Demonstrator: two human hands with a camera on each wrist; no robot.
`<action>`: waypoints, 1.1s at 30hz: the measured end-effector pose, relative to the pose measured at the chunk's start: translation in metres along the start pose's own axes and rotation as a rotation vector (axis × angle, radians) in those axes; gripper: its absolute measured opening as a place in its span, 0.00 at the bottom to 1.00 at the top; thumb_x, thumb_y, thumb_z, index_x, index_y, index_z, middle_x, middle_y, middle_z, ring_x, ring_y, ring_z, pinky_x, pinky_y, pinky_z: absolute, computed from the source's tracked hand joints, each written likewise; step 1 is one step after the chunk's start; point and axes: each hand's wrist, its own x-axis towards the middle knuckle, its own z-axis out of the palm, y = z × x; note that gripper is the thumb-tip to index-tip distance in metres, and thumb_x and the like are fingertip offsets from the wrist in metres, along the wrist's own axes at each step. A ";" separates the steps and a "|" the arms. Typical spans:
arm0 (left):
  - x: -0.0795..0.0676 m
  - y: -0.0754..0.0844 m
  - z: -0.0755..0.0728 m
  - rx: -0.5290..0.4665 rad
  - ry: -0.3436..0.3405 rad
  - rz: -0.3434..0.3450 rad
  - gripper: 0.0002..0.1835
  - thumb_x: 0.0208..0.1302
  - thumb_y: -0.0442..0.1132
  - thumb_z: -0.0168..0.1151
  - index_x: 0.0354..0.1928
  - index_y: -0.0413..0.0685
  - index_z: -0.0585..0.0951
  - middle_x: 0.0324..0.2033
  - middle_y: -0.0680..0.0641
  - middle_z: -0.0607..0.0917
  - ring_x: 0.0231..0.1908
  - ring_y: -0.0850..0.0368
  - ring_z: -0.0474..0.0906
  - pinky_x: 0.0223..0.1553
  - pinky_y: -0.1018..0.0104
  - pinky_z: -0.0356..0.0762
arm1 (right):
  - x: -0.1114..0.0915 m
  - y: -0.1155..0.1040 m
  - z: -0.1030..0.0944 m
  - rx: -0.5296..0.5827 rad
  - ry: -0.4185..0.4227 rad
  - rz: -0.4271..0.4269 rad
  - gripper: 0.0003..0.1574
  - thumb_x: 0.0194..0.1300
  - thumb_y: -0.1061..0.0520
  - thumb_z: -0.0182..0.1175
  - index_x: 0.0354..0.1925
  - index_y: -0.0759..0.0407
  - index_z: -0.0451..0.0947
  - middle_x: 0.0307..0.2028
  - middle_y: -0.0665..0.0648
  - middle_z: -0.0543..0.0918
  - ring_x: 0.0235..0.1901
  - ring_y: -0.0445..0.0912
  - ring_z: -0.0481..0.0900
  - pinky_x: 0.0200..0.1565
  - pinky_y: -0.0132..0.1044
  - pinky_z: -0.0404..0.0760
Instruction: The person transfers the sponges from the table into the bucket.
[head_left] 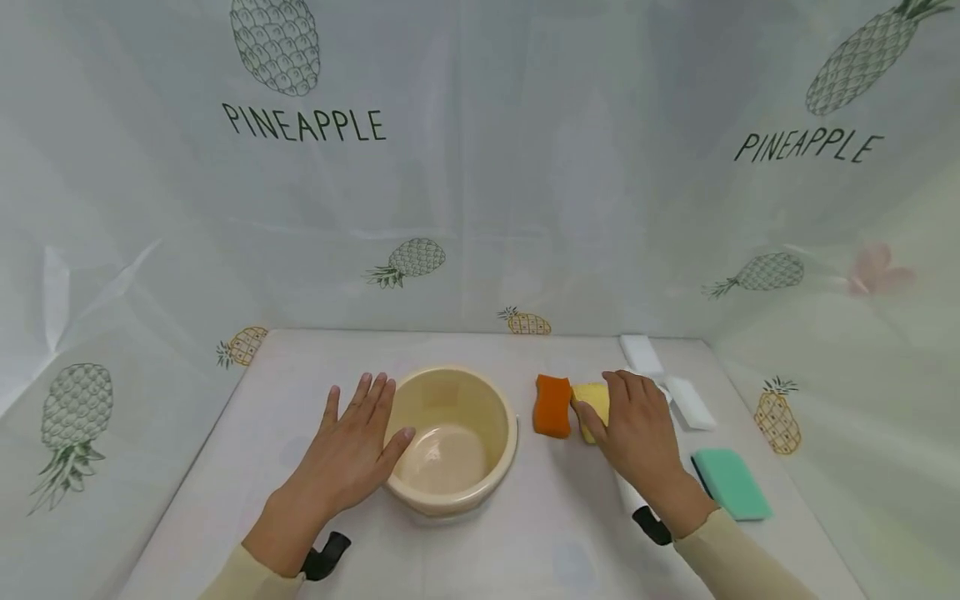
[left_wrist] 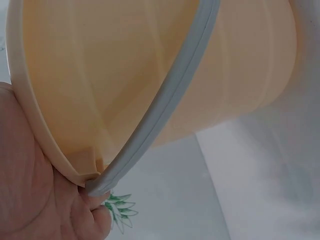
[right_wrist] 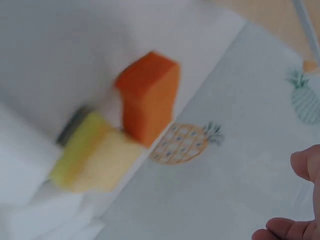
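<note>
My left hand point(head_left: 341, 462) is at the left rim of a cream plastic bucket point(head_left: 452, 502), palm down with the fingers straight and the thumb apart over the rim. In the left wrist view, the palm lies right against the rim of the bucket point(left_wrist: 250, 65), beside the end of its grey carrying handle point(left_wrist: 155, 107). My right hand point(head_left: 637, 429) hovers over the sponges on the right, fingers loosely spread, gripping nothing. Partly beneath it in the head view is a yellow sponge point(head_left: 590, 396). An orange sponge point(head_left: 552, 407) stands beside that one, blurred in the right wrist view.
Farther right lies a mint-green sponge point(head_left: 733, 485) with a dark side. White blocks point(head_left: 688, 403) lie at the back right of the white-covered table point(head_left: 487, 567). A pineapple-printed sheet point(head_left: 570, 200) hangs behind the table and along both sides.
</note>
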 end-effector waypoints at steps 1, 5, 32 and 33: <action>0.000 0.000 0.000 0.000 0.000 0.001 0.43 0.83 0.63 0.43 0.82 0.35 0.56 0.82 0.37 0.56 0.83 0.37 0.48 0.79 0.28 0.38 | -0.005 0.006 -0.001 -0.009 0.011 0.007 0.38 0.63 0.47 0.71 0.55 0.78 0.76 0.48 0.75 0.82 0.49 0.70 0.78 0.52 0.62 0.80; 0.000 -0.001 0.001 -0.009 -0.006 0.005 0.44 0.83 0.63 0.42 0.82 0.35 0.55 0.82 0.37 0.55 0.83 0.37 0.47 0.79 0.28 0.37 | -0.031 0.026 -0.002 -0.053 0.010 0.034 0.39 0.64 0.42 0.64 0.53 0.78 0.75 0.45 0.75 0.81 0.46 0.71 0.76 0.46 0.63 0.78; 0.000 0.000 -0.002 -0.030 -0.013 0.011 0.44 0.83 0.63 0.42 0.82 0.33 0.55 0.82 0.35 0.57 0.83 0.36 0.47 0.79 0.29 0.39 | -0.126 0.043 0.006 -0.318 -0.494 0.338 0.52 0.56 0.20 0.67 0.25 0.68 0.68 0.24 0.60 0.67 0.31 0.58 0.70 0.32 0.50 0.66; 0.000 0.000 -0.002 -0.028 -0.012 0.012 0.44 0.83 0.63 0.42 0.82 0.33 0.55 0.82 0.35 0.57 0.83 0.36 0.47 0.79 0.29 0.39 | -0.126 0.042 0.006 -0.316 -0.513 0.352 0.52 0.57 0.20 0.66 0.26 0.68 0.69 0.24 0.61 0.68 0.32 0.58 0.70 0.33 0.51 0.67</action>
